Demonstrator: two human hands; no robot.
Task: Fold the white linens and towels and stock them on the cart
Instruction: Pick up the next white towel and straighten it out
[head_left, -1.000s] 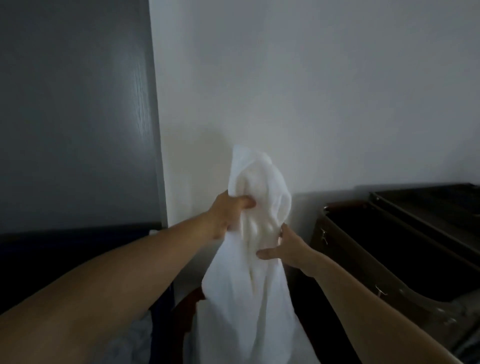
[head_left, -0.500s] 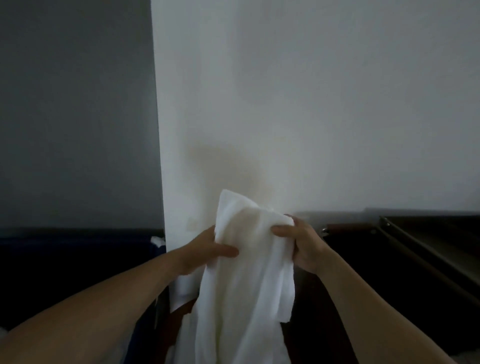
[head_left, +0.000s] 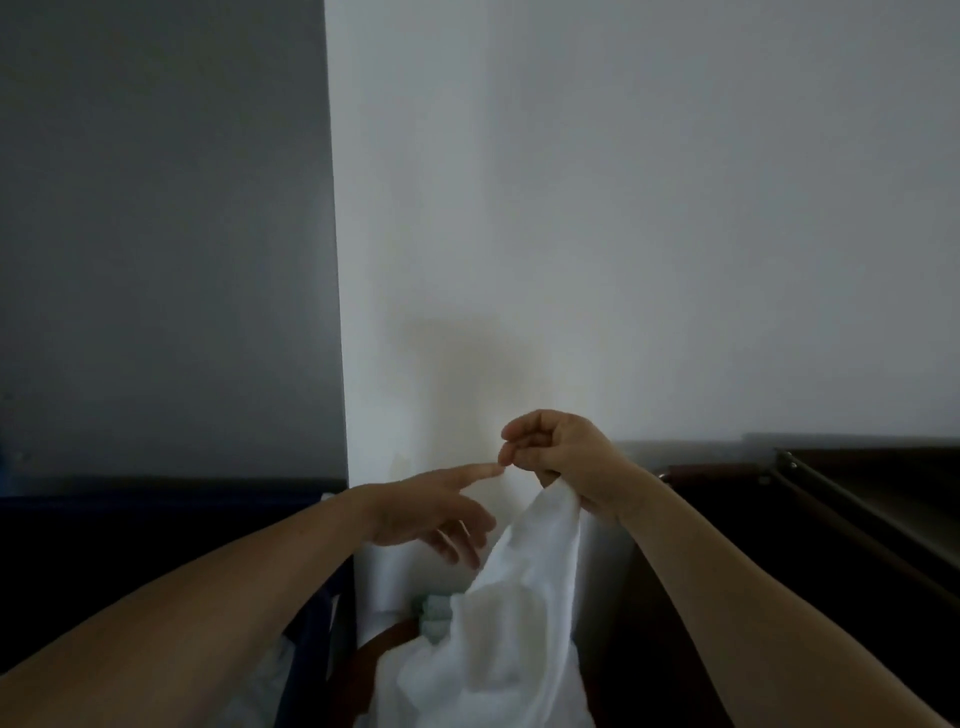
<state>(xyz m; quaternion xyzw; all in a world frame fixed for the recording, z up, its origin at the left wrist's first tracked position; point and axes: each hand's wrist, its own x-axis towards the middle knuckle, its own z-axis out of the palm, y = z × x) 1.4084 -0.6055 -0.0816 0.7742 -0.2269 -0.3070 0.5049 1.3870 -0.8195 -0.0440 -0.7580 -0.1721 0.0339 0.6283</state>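
While my right hand (head_left: 563, 457) grips the towel (head_left: 511, 618) hanging straight down, my empty left hand (head_left: 431, 512), fingers loose, sits just beside it.

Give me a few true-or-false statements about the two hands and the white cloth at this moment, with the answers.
1. The right hand grips the white cloth at its top end. True.
2. The left hand also clutches the cloth in a fist. False: its fingers are straight, with the index finger stretched toward the right hand.
3. The cloth hangs down from the right hand. True.
4. The cloth lies neatly folded on a shelf. False: it hangs loose and unfolded in the air.
5. The wall behind the hands is bright red. False: it is white.
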